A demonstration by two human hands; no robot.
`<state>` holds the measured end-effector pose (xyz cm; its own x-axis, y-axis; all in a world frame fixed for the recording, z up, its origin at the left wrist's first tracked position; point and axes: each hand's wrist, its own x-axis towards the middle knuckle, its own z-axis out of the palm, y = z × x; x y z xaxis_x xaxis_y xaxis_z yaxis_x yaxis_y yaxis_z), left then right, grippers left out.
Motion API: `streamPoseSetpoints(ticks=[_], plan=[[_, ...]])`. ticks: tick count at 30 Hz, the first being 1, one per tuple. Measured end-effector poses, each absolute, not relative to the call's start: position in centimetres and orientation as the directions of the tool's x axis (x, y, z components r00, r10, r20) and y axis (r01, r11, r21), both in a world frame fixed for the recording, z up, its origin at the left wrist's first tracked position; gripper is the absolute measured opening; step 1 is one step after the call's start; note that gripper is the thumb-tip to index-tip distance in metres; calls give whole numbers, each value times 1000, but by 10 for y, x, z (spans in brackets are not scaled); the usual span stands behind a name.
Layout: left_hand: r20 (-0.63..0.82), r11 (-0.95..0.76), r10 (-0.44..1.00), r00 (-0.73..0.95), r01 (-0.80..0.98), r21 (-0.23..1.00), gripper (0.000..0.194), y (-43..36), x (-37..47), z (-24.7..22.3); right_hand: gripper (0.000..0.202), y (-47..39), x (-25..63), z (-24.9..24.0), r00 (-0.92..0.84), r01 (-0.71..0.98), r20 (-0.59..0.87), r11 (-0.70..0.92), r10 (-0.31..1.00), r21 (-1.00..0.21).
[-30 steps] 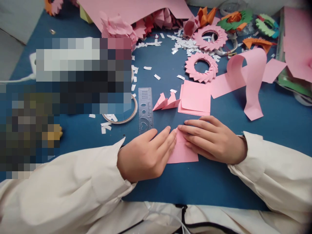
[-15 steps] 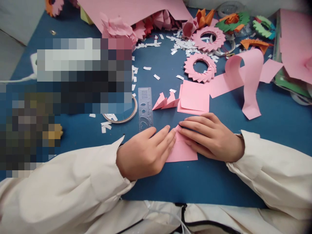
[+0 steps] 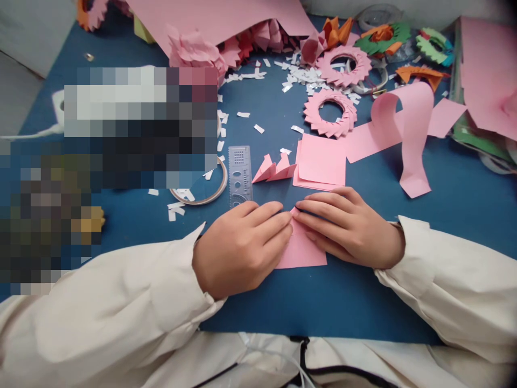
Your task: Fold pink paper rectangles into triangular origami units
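Observation:
A pink paper sheet [image 3: 304, 248] lies flat on the blue table, its top narrowing to a point between both hands. My left hand [image 3: 248, 245] covers its left side, fingertips near the top point. My right hand [image 3: 351, 226] rests on its right side, fingers pressed together against the paper. Both hands are closed on the sheet, their thumbs partly hidden. Just beyond them sits a stack of pink squares [image 3: 322, 160], with small folded pink pieces [image 3: 274, 168] to its left. A clear blue ruler [image 3: 239, 172] lies behind my left hand.
Pink paper rings [image 3: 330, 113] and a curled pink strip [image 3: 420, 124] lie farther back. White paper scraps [image 3: 302, 74] are scattered around. A roll of tape [image 3: 223, 186] sits left of the ruler. Blurred blocks hide things at the left. A large pink sheet [image 3: 226, 19] is at the back.
The fingers of my left hand have shifted slightly, closing together and covering more of the ruler's lower end. My right hand and the paper stay almost still.

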<state>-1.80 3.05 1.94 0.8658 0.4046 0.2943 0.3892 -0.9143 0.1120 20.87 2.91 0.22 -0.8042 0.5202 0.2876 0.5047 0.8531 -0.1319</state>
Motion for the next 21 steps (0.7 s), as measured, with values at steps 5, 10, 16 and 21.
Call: streamPoseSetpoints(ticks=[5,10,16,21], plan=[[295,-914,406,865,385,129,27,32,-17,21,32,29,209,3,-804,504,291,854,518,-130],[279,-922,388,879,364,135,28,32,-19,19,31,29,209,3,-816,493,287,863,501,-107],[265,-922,385,884,359,143,28,35,-21,17,30,30,209,3,-820,486,292,868,492,-100],[238,-915,402,884,377,141,30,35,-20,16,30,29,209,4,-822,481,297,872,486,-95]])
